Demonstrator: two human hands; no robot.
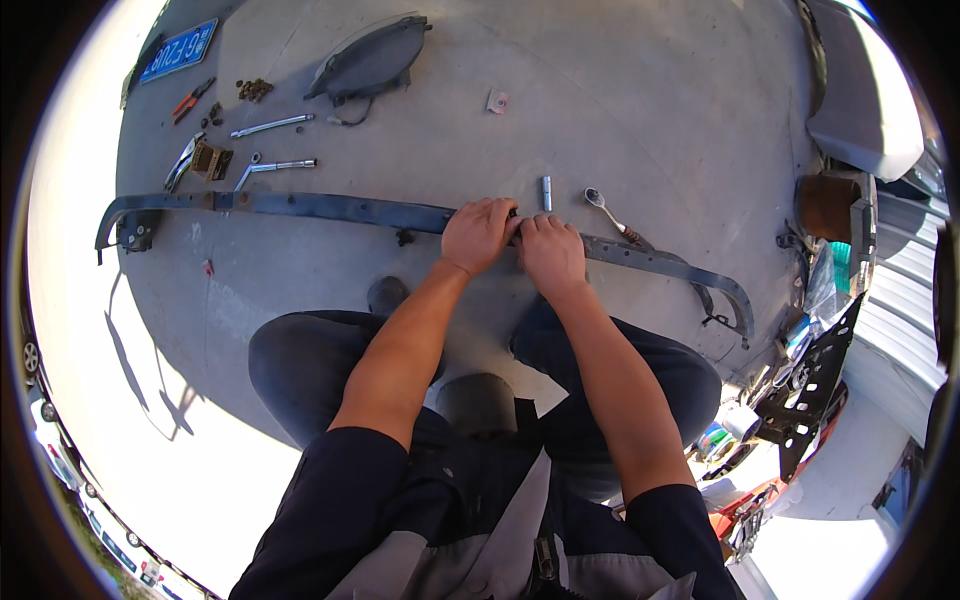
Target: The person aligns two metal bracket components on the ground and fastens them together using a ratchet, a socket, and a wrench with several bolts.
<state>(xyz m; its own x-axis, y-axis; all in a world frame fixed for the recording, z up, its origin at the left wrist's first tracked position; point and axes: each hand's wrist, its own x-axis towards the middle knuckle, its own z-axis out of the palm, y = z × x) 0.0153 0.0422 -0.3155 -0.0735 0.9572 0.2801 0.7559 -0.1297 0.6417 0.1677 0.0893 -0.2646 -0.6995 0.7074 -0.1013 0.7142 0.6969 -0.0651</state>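
A long, dark, narrow car trim bar (340,207) with downturned ends lies crosswise in front of my knees, close to the concrete floor. Both hands meet near its middle. My left hand (478,236) is closed over the bar, thumb side toward the other hand. Right beside it, my right hand (553,254) also grips the bar with bent fingers. A small dark piece shows between the fingertips, too covered to name. Beyond my hands are a silver socket (547,194) and a ratchet wrench (608,214). A black bracket (138,231) sits at the bar's left end.
At the far left lie a blue licence plate (181,50), orange-handled pliers (193,101), an extension bar (272,125), an angled socket wrench (277,168) and a small cardboard box (211,160). A dark lamp-like housing (372,60) lies beyond. Car panels and parts crowd the right.
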